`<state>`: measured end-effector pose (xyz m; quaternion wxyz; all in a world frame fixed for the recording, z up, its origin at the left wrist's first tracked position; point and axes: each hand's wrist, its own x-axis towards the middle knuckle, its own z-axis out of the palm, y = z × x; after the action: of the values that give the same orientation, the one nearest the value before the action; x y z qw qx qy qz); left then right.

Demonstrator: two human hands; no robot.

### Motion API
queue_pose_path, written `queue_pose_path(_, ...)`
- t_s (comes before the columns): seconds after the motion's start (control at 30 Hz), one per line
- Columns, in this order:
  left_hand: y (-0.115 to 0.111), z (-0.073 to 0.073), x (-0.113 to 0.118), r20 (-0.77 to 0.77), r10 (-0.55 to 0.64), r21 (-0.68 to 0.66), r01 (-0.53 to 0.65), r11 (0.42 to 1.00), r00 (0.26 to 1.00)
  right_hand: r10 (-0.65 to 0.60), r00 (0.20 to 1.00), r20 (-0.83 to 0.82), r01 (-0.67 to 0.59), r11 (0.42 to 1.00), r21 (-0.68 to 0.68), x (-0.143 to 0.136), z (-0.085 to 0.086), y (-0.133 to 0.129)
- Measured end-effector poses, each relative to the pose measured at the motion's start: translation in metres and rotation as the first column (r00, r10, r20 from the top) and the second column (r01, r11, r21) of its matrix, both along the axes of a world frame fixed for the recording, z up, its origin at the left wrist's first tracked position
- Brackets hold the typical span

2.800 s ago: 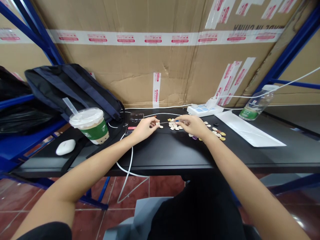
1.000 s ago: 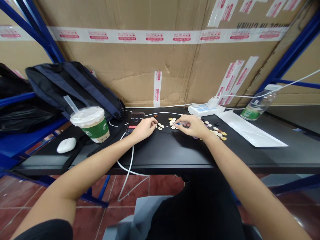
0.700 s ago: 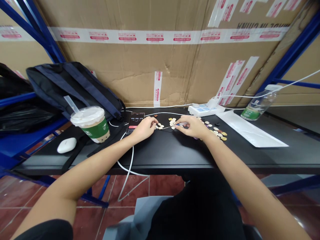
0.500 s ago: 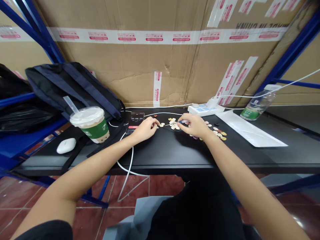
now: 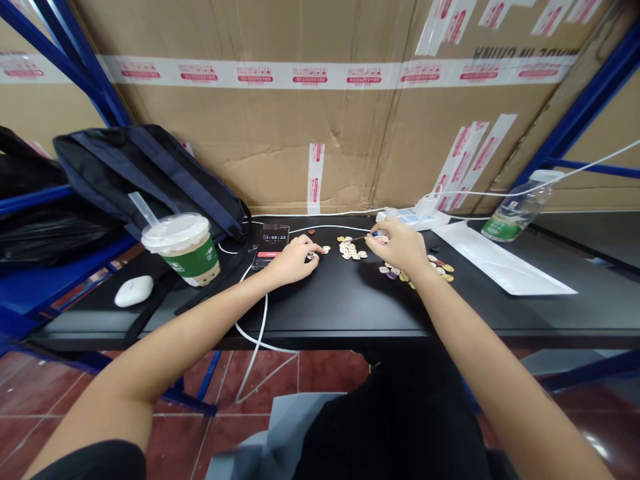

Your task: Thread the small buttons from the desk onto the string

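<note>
My left hand (image 5: 296, 260) rests on the black tabletop, thumb and fingers curled around a pale button (image 5: 311, 255). Another light button (image 5: 327, 250) lies just beyond its fingertips. My right hand (image 5: 397, 245) is closed on a slim tool (image 5: 359, 238) with a blue handle, apparently a small screwdriver. Its thin shaft points left over a cluster of cream buttons (image 5: 349, 248). Beside and partly behind the right hand, a mixed pile of coloured buttons (image 5: 393, 273) is spread out, including purple, yellow and brown ones.
A phone (image 5: 270, 245) showing a timer sits left of my left hand, near a drink cup (image 5: 187, 257), a white case (image 5: 134, 291) and a backpack (image 5: 155, 177). Toward the right are a power strip (image 5: 413, 219), a white pouch (image 5: 500, 260) and a bottle (image 5: 515, 210). White cables cross the table.
My right hand has shifted a little right with the tool, uncovering more cream buttons. My left hand has moved slightly, and its fingers now reach over the button.
</note>
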<state>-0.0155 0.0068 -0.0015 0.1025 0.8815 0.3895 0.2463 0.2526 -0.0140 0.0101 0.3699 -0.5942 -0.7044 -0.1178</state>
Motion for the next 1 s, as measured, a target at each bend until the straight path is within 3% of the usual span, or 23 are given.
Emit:
queue_pose_path(0.47, -0.0003, 0.0002, 0.0002, -0.014, -0.003, 0.000, 0.003, 1.000, 1.000, 0.098, 0.995, -0.011, -0.098, 0.995, 0.026, 0.0004, 0.0001, 0.0006)
queue_pose_path(0.73, -0.0007, 0.0013, 0.0019, 0.042, -0.052, 0.011, 0.052, 0.999, 0.998, 0.413, 0.911, -0.010, -0.413, 0.909, -0.063, 0.0021, 0.0014, -0.0006)
queue_pose_path(1.0, -0.0070, 0.0078, 0.0047, -0.012, -0.174, 0.025, 0.174, 0.984, 0.985, 0.395, 0.919, -0.013, -0.395, 0.918, -0.039, 0.0013, 0.0000, -0.0009)
